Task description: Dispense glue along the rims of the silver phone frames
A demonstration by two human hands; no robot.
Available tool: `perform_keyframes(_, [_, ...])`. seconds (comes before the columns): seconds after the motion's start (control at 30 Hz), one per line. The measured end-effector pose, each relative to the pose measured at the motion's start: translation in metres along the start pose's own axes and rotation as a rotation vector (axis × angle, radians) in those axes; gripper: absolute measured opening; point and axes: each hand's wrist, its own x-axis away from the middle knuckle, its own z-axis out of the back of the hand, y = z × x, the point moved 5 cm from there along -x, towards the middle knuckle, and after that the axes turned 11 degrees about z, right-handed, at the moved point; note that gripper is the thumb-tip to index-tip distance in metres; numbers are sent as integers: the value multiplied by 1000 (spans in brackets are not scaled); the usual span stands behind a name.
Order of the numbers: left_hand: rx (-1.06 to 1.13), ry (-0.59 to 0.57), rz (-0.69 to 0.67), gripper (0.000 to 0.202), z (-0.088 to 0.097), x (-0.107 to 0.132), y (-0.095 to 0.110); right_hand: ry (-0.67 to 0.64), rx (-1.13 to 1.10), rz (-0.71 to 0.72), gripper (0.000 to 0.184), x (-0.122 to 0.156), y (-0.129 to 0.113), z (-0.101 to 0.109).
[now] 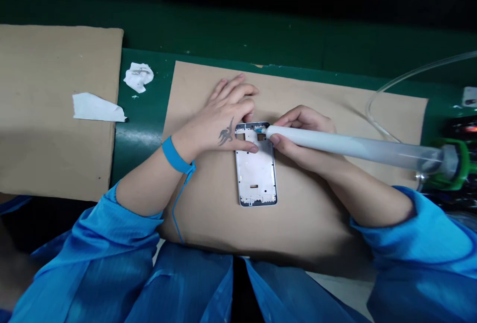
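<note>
Left fingers (250, 147) clamp the metal phone frame (256, 174) on cardboard (316, 213); right fingers (298, 117) grip a dispensing syringe (354, 146), tip at the frame's top edge.

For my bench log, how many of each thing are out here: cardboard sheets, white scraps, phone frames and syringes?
Cardboard sheets: 2
White scraps: 2
Metal phone frame: 1
Dispensing syringe: 1
Total: 6

Your phone frame (256, 179): pale matt metal, brighter rim.
Your syringe barrel (357, 147): smooth, translucent plastic.
Your cardboard sheet (298, 94): matt, slightly rough.
Your sleeve (421, 228): blue cloth, faint sheen.
</note>
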Motion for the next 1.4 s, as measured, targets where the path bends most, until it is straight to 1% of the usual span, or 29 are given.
perform_keyframes(0.4, [6, 9, -14, 67, 0, 1, 0, 44, -24, -6, 36, 4, 4, -1])
perform_keyframes(0.73, [11, 12, -25, 70, -1, 0, -2, 46, -25, -10, 40, 3, 5, -1])
perform_keyframes(0.9, [8, 5, -14, 69, -1, 1, -1, 43, -37, -24, 37, 3, 3, -2])
perform_keyframes(1.0, [7, 4, -9, 68, 0, 1, 0, 49, -34, -14, 38, 2, 2, -2])
perform_keyframes(1.23, [4, 11, -26, 70, 0, 0, -1, 42, -19, 0, 37, 2, 5, -3])
perform_keyframes(1.4, [9, 9, -26, 68, 0, 0, -1, 46, -45, 4, 38, 2, 3, -3])
